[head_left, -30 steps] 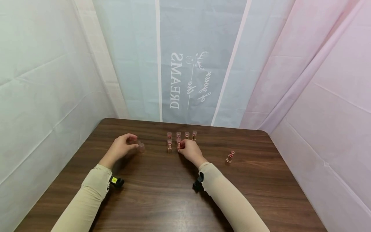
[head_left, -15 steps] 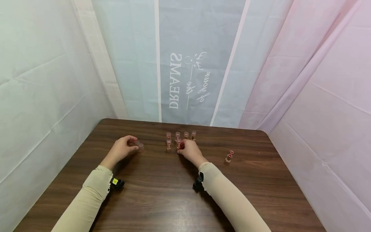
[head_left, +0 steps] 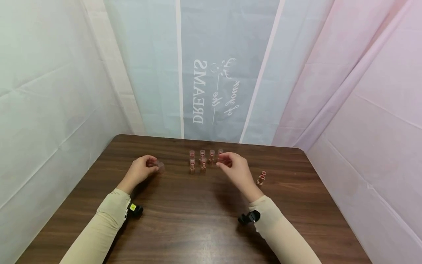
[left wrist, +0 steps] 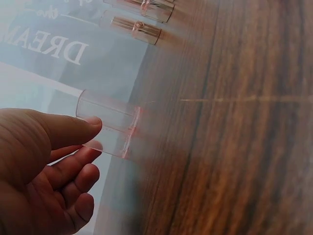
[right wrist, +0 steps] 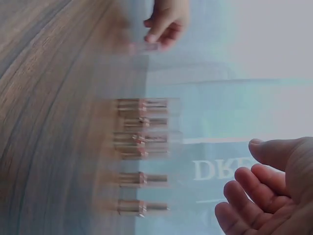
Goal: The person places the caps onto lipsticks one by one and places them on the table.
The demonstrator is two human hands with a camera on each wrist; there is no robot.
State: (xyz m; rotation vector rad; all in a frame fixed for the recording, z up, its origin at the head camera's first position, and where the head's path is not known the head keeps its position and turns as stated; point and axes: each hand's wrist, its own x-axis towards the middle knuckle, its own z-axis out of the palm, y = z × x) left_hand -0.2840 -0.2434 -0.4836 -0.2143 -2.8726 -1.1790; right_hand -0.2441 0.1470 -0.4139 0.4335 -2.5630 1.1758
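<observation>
Between thumb and index finger, my left hand (head_left: 140, 171) pinches a clear lipstick cap (left wrist: 105, 110) low over the table. A second clear cap appears to stand right against it. My right hand (head_left: 235, 168) is to the right of the grouped lipsticks, its fingers loosely bent with nothing between them, as the right wrist view confirms. Several lipsticks with clear caps stand upright in two rows; the front ones are a left lipstick (head_left: 192, 166) and a right lipstick (head_left: 203, 165). My right fingers partly cover the rearmost right lipstick (head_left: 220, 151).
Two uncapped lipsticks (head_left: 261, 178) stand to the right, beyond my right wrist. The dark wood table (head_left: 184, 220) ends at a back edge before a printed curtain (head_left: 211, 102). White cloth hangs on both sides.
My right hand has let go of the front right lipstick and moved right, leaving it standing capped. The left hand stays at the clear caps.
</observation>
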